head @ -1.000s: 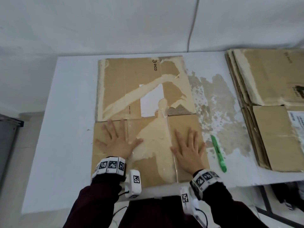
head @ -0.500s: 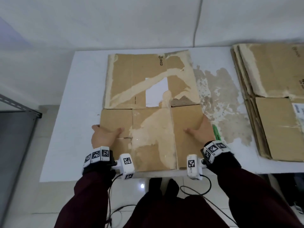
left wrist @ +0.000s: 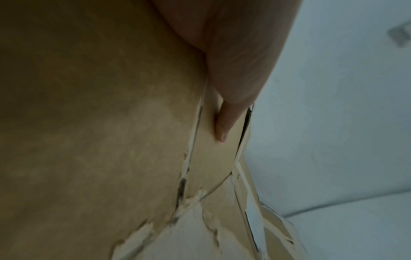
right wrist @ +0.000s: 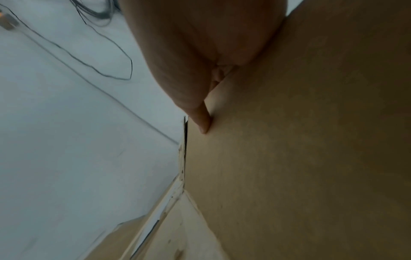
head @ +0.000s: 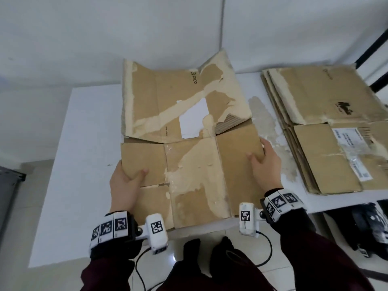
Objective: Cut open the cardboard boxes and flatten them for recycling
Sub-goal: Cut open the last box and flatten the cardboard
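Observation:
A flattened brown cardboard box (head: 189,148), torn pale in patches, is held above the white table (head: 88,143), its far half tilted up. My left hand (head: 126,181) grips its left edge, thumb on top, fingers hidden underneath. My right hand (head: 264,162) grips the right edge the same way. The left wrist view shows my thumb (left wrist: 224,123) pressed on the cardboard (left wrist: 89,123). In the right wrist view my thumb (right wrist: 203,121) lies on the brown panel (right wrist: 300,140) near its edge.
A stack of flattened boxes (head: 327,127) lies on the table's right side. A patch of stuck paper residue (head: 270,127) marks the table between the two. A grey shelf (head: 10,185) stands at the far left; cables and a dark bag (head: 361,225) lie on the floor.
My hands went from pressing flat on the box to gripping its side edges, then lifted it off the table. The green cutter beside it is now out of sight.

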